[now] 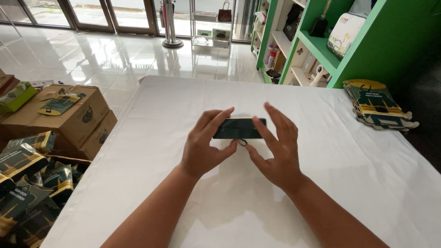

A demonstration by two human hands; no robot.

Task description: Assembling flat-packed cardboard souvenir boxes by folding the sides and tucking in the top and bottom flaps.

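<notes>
my left hand [202, 149] and my right hand [275, 147] meet over the middle of the desk [151, 138], which is draped in a white cloth, and between them sits a small dark flat box [239, 128] with a thin pale stripe along its top edge. my left hand grips the box at its left end, index finger laid along the upper edge and thumb pressed in from below. my right hand is spread open, fingers straight and pointing away from me, resting against the box's right end, thumb reaching under toward the left thumb. just where the two thumbs come together, a small dark loop [243, 142] shows below the box; i cannot tell what it is fixed to. at the far right of the desk, well apart from my hands, lies a stack of flat printed cartons [377, 104] in dark green and yellow. beside the desk on my left stand brown cardboard boxes [69, 119], and nearer me a heap of dark green packets [27, 183]. green shelves [330, 50] with assorted goods rise beyond the far right corner, above a glossy white tiled floor [92, 50].
</notes>
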